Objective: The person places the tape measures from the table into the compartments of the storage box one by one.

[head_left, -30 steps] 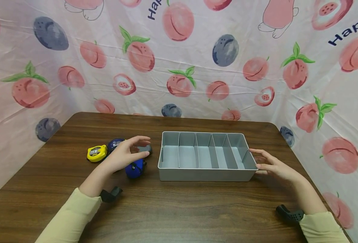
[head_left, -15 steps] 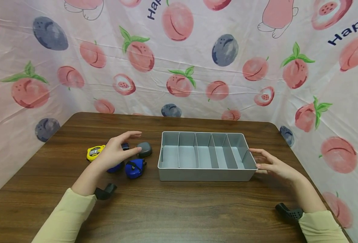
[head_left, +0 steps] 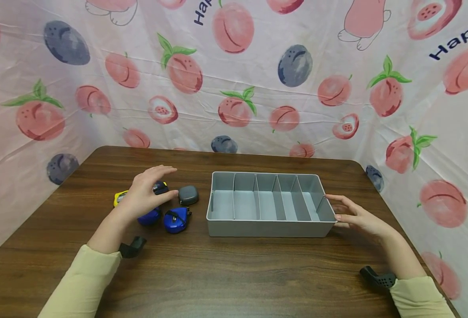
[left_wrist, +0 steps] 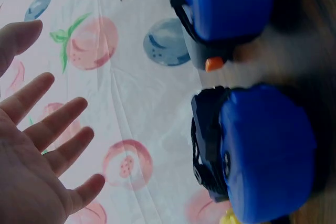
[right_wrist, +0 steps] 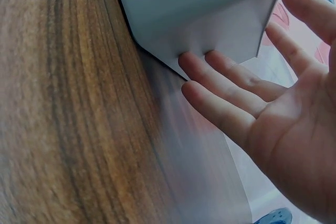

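My left hand hovers over a group of tape measures at the left, fingers spread and holding nothing. Beyond its thumb tip lies a dark grey rounded case. A blue tape measure with a black strap sits in front of that, and another blue tape measure stands partly under the hand. A yellow tape measure and a dark one with yellow trim are partly covered by the hand. The fingertips of my right hand touch the end wall of a grey divided box.
The box's thin dividers part it into several slots with nothing in them. Everything stands on a dark wooden table. A fruit-printed cloth closes off the back and both sides.
My left hand has drawn back to the left, away from the dark grey case, which now shows fully. My right hand and the box have stayed in place.
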The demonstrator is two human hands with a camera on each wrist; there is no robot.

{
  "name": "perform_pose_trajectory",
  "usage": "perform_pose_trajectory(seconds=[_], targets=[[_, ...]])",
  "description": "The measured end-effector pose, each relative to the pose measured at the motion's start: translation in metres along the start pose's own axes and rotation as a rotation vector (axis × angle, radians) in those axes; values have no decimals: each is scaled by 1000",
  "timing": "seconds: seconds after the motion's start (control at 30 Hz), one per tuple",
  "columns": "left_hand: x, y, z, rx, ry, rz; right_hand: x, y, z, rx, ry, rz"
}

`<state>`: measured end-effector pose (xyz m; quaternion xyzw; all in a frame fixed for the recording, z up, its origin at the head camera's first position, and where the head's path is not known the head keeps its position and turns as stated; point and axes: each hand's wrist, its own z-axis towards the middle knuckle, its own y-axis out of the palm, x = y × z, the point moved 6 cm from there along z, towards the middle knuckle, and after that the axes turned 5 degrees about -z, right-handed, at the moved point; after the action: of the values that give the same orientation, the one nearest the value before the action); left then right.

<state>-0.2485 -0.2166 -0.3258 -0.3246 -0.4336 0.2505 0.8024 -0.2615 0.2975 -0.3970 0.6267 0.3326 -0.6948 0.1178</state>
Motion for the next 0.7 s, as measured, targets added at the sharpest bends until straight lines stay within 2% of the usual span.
perform_pose_trajectory(seconds=[0.37,0.7], targets=[[-14,0,-2,-38,-50,95,3,0,0,-4,-10,-5],[-27,2,-5,-127,-135,141,2,0,0,0,-5,-4]])
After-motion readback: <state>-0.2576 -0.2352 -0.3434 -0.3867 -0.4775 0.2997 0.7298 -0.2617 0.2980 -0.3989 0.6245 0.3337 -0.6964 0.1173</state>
